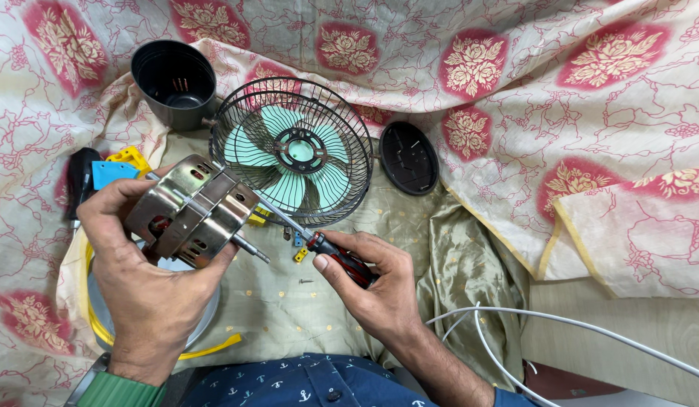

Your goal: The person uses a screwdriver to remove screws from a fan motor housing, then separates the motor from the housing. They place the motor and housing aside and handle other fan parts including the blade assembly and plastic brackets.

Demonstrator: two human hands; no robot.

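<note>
Flowery cloth [590, 113] in cream and red covers the whole work place, with a plain green cloth [380, 249] laid over it in the middle, so small parts land on something soft and do not roll off.

Nearest is the right hand [376, 290]. It is closed around the red and black handle of a screwdriver [342, 260]. The thin metal tip points up and to the left, at the side of the motor, so it can get at a screw there.

The left hand [142, 264] grips the round metal motor [190, 211] from below and holds it up off the cloth, tilted, with its shaft sticking out toward the right. That keeps it from wobbling under the tool.

Just under the motor lie a tiny screw [306, 281] and some little yellow and blue bits [298, 249], kept close by. White wires [560, 332] run off to the right.

Farther back stands the fan cage [293, 151] with green blades inside. Beside it lies a round black cap [408, 158]. Farthest back is a black cup-shaped cover [174, 81], open side up.
</note>
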